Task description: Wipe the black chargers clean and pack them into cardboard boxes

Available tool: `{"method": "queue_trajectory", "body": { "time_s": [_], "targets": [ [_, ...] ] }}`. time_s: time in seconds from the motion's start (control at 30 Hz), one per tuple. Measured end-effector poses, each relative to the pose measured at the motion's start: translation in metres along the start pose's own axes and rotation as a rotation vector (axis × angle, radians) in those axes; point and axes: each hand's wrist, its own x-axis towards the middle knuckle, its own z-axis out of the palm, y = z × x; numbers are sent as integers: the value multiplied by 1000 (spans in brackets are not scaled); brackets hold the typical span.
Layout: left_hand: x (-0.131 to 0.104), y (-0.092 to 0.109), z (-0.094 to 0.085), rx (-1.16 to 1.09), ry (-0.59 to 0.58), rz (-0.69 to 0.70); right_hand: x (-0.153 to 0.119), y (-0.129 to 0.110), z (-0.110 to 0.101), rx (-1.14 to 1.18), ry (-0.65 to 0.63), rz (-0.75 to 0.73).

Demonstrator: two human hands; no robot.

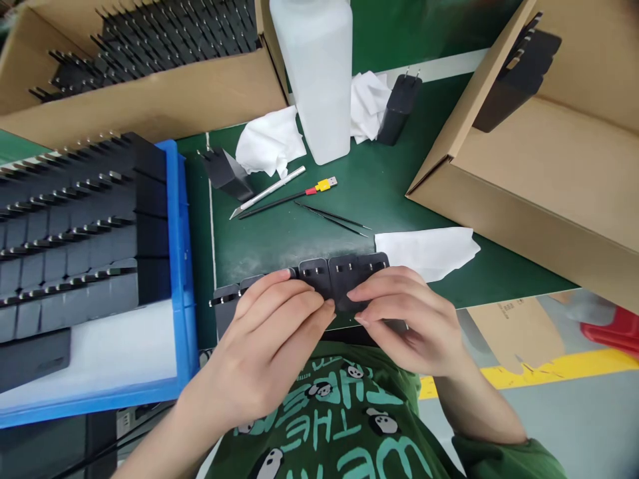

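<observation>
A row of black power adapters (343,273) with metal plug pins facing up stands along the near edge of the green table. My left hand (272,332) lies over the left part of the row, fingers together and closed, with thumb and fingertips on an adapter (314,271) near the middle. On the right, my right hand (414,319) is curled, its finger and thumb tips closed against the neighbouring adapters. My fingers hide part of the row and the adapters' lower sides.
A blue crate (182,266) and a cardboard box (150,93) hold many adapters. One adapter (519,73) leans in the right carton (504,179). Between them are a white bottle (319,80), white cloths (272,143), a craft knife (269,191), a USB cable piece (294,195) and tweezers (334,216).
</observation>
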Motion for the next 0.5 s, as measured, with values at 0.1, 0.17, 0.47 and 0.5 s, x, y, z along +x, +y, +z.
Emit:
{"method": "queue_trajectory", "body": {
  "time_s": [0.1, 0.17, 0.47, 0.5],
  "targets": [
    [0, 0, 0, -17, -7, -6, 0, 0, 0, -1, -2, -8],
    [-1, 0, 1, -10, -1, -9, 1, 0, 0, -9, -2, -3],
    [0, 2, 0, -26, 12, -9, 1, -1, 1, -3, 0, 4],
    [0, 3, 0, -40, 4, -8, 1, 0, 1, -2, 1, 2]
  ]
}}
